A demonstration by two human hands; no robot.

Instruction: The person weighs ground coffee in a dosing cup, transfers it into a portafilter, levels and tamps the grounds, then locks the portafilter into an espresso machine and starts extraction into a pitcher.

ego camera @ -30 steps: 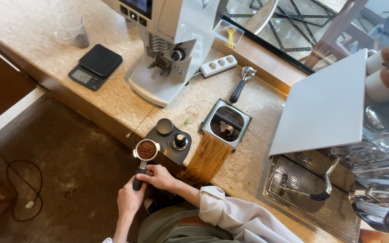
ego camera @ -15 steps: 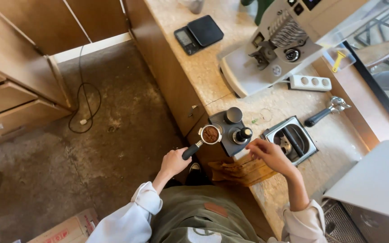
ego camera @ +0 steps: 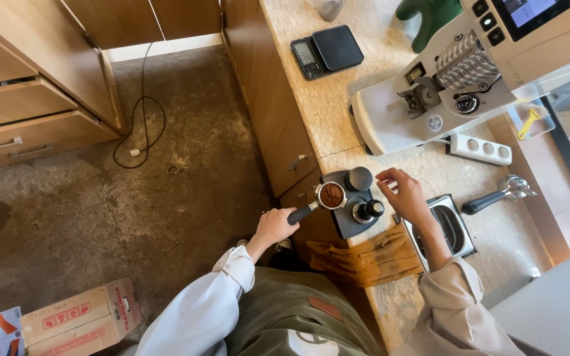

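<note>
Gripping portafilter [ego camera: 324, 199] handle — left hand [ego camera: 273, 226] grip pinching it; right hand [ego camera: 404, 194] grip spread above tamper [ego camera: 367, 209].

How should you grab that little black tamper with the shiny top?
Probably by its round knob, coming straight down from above. The tamper stands upright on the dark mat with its knob on top and free. The right hand hovers open beside it; the portafilter crowds its left.

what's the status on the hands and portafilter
Left hand gripping portafilter handle, basket full of grounds. Right hand open above tamper. Nothing between them.
</note>
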